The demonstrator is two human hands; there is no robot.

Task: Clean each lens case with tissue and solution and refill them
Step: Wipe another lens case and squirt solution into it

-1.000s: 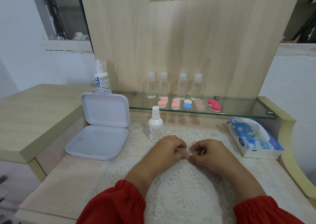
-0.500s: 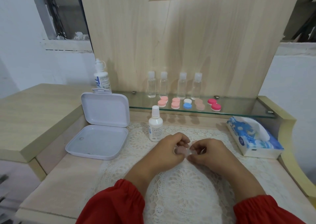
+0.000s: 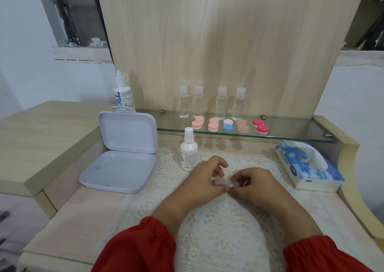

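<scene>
The lens case (image 3: 220, 181) is held low over the lace mat (image 3: 220, 230), between the two hands, just in front of the small solution bottle (image 3: 188, 150). It is pale pink and partly hidden, so its caps cannot be told apart with certainty. Its long axis is seen to run left to right, from one hand to the other. The left end is gripped by the curled fingers and thumb of the left hand (image 3: 204, 178); the right end is pinched by the thumb and fingers of the right hand (image 3: 252, 181), where a clear, glossy bit shows at the fingertips. Neither hand is nearer than the other: both are in contact, one at each end.

A cap appears to be in the course of being unscrewed, judged from the opposed grips. For that, one end must be kept steady while the other is turned about an upright axis. The tissue pack (image 3: 309, 167) lies well apart to the right, nearer the right hand. Five more cases (image 3: 229, 124) are lined up on the glass shelf (image 3: 291, 132).
</scene>
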